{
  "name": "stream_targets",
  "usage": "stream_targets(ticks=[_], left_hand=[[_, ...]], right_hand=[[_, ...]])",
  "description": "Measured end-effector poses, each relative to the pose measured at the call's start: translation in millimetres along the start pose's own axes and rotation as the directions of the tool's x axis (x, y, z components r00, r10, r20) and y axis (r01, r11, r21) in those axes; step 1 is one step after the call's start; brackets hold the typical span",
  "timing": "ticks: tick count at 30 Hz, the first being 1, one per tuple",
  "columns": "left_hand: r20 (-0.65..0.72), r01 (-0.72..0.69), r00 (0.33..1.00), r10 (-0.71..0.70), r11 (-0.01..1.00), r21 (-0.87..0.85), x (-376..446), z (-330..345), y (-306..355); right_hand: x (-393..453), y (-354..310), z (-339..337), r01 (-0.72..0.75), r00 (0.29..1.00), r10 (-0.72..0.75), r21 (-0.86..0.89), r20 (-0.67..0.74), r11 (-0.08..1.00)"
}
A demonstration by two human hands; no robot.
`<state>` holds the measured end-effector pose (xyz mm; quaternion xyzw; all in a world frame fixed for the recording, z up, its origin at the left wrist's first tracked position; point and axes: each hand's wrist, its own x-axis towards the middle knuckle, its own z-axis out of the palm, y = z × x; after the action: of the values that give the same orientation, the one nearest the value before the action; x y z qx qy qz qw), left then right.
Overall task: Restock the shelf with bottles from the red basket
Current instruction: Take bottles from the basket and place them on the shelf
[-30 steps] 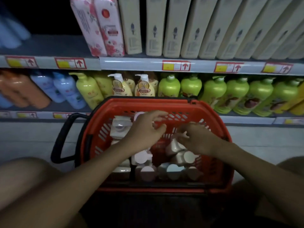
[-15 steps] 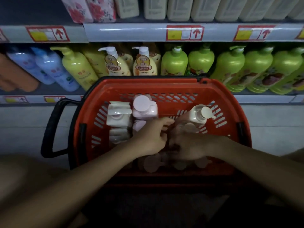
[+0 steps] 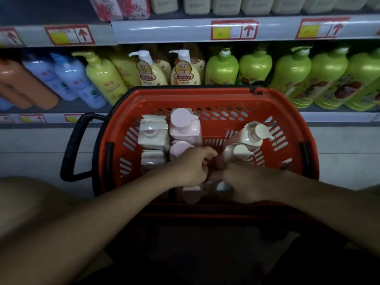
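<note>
Bottles [image 3: 186,128] are filling the red basket [image 3: 205,97] — pink and cream pump tops are crowding its floor, seen from the head camera, the only view there is. The basket is sitting on the floor, directly at twelve o'clock from the person, pressed up against the lower shelf [image 3: 329,117].

Both hands are reaching down into the near half. The left hand [image 3: 191,167] is curling its fingers at the centre, and the right hand [image 3: 244,182] is lying just at its three o'clock, knuckles up over the near bottles. The fingertips are hiding among the bottles in the dim light, so I cannot tell whether either hand is gripping anything.

At two o'clock inside the basket two cream pump bottles [image 3: 249,134] are leaning against the mesh wall. The shelf behind is showing green bottles [image 3: 292,73] and yellow ones [image 3: 104,79] — packed already. To my eye the restocking is barely starting, with nearly the whole load waiting.
</note>
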<state>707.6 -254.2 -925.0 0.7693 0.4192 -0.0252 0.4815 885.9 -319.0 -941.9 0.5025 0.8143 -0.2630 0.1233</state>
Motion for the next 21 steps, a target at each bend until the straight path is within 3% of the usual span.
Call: stream_targets(ticks=[2,5,8,12,14,17,21], left_hand=[[-0.036,-0.007,0.999,0.007,1.000,0.007,-4,2,0],[-0.090,-0.023,0.996,0.028,0.998,0.050,-8,4,0],[-0.120,0.011,0.993,-0.007,0.999,0.032,-13,6,-2],[-0.139,0.011,0.990,-0.007,0.999,0.030,-21,1,-1],[-0.208,0.000,0.978,0.003,1.000,0.013,-20,-10,4],[-0.289,-0.071,0.956,0.047,0.995,-0.075,-31,-31,20],[-0.218,-0.267,0.951,0.221,0.940,-0.213,-64,-54,62]], right_hand=[[1,-3,3,0.009,0.996,-0.025,-0.179,-0.088,0.984],[2,-1,1,-0.088,0.985,0.054,-0.205,-0.163,0.975],[0,-1,3,-0.052,0.990,0.015,-0.260,-0.140,0.964],[0,-6,-3,-0.135,0.968,0.125,-0.035,-0.218,0.990],[-2,-8,-28,-0.265,0.907,0.280,0.091,-0.315,0.960],[-22,-20,-84,-0.359,0.757,0.413,0.206,-0.506,0.910],[-61,-51,-180,-0.390,0.500,0.517,0.353,-0.695,0.851]])
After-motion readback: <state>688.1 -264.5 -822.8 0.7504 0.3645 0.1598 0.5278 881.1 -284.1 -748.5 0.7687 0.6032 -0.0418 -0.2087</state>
